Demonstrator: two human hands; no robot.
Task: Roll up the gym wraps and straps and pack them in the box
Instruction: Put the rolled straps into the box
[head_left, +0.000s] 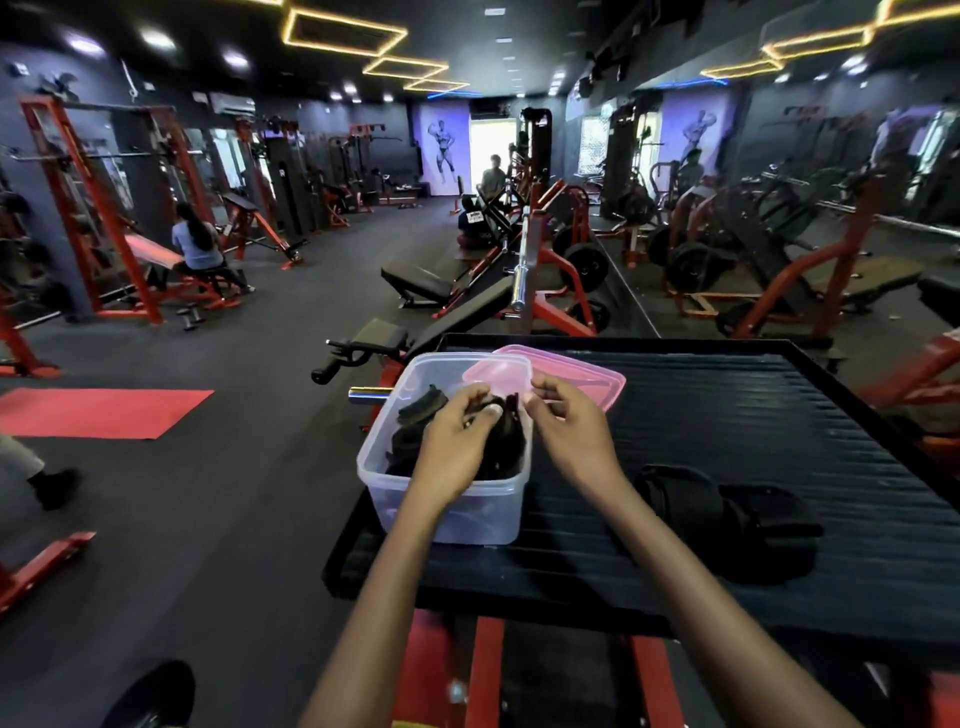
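A clear plastic box (395, 499) stands at the left end of a black ribbed platform (779, 415). Inside it lie black rolled wraps (422, 405). My left hand (457, 441) reaches into the box and grips a black strap roll (506, 441) against the box's right wall. My right hand (566, 421) hovers just right of the box rim, fingers curled, its fingertips close to the same roll; whether they touch it is unclear. Two more black wraps (727, 514) lie loose on the platform to the right.
A pink lid (582, 374) lies behind the box. The platform sits on a red frame (483, 670). Benches, a barbell (519, 270) and red machines fill the gym beyond. A red mat (98, 413) lies on the floor at left; people sit in the distance.
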